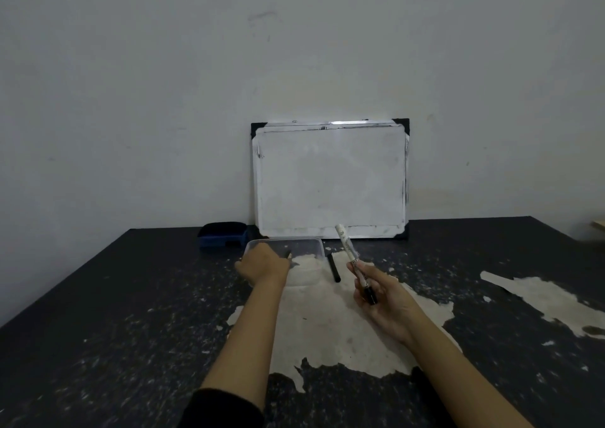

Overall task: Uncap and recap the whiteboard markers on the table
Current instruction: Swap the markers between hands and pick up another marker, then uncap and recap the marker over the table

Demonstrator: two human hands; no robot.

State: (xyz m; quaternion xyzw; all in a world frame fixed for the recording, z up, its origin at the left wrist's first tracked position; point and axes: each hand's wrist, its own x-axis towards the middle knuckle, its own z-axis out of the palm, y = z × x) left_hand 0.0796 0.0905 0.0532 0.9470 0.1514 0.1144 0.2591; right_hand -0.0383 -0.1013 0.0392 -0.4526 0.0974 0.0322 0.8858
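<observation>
Marker (353, 261) sitting clamped in right hand (381, 300), lifted clear of desk (131, 313), white barrel slanting up and away toward whiteboard (330, 179), black cap end pointing back toward wrist, near palm. Fingers (361, 272) closing around barrel about midway, cap end poking out below them. Second marker (334, 268), all dark, lying loose on desk just beyond and left of right hand, long axis running roughly away from viewer, beside clear plastic container (314, 242). Left hand (263, 265) reaching forward over near-left corner of container, back of hand facing camera, fingers curling downward; holding a small dark thin item at fingertip height, or merely resting near it — cannot tell, too small and dim. Judging next move: cap end of held marker lying well apart from left hand, across container's near edge, so left hand needing to be coming rightward to meet it; loose marker lying nearer right hand than left. Blue eraser (223, 234) resting farther back left, near wall.
</observation>
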